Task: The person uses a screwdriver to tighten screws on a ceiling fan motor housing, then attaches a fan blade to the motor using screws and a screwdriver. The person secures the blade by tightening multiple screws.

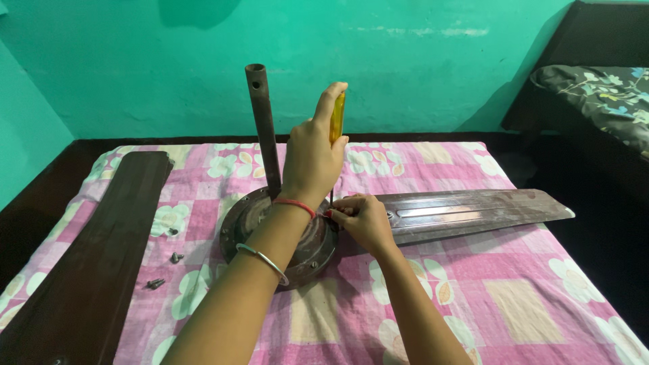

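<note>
The left hand (pixel 311 159) is closed tight around the yellow handle of a screwdriver (pixel 337 116). The screwdriver stands straight up, and its thin dark shaft goes down from under the left fingers to a spot right beside the right hand (pixel 362 220).

The fingers of the right hand are pinched together at the bottom tip of the screwdriver. They seem to hold something tiny there, but it is too small to tell what it is. These fingers rest where the long shiny fan blade (pixel 466 211) meets the round fan motor (pixel 297 233).

The fan blade stretches away from the right fingers, off to the right. The round fan motor lies just under both wrists. A dark metal rod (pixel 263 125) stands up from the middle of the motor, close to the left of the left fingers.

All of this lies on a pink bedsheet (pixel 514 304) with flowers on it. Far to the left of the fingers lies another fan blade (pixel 101 257), dark brown and flat. Between it and the motor sit a few small screws (pixel 156 283), loose on the sheet.

The left arm wears a silver bangle (pixel 263 260) and a red thread at the wrist. A green wall (pixel 419 61) is behind everything.
</note>
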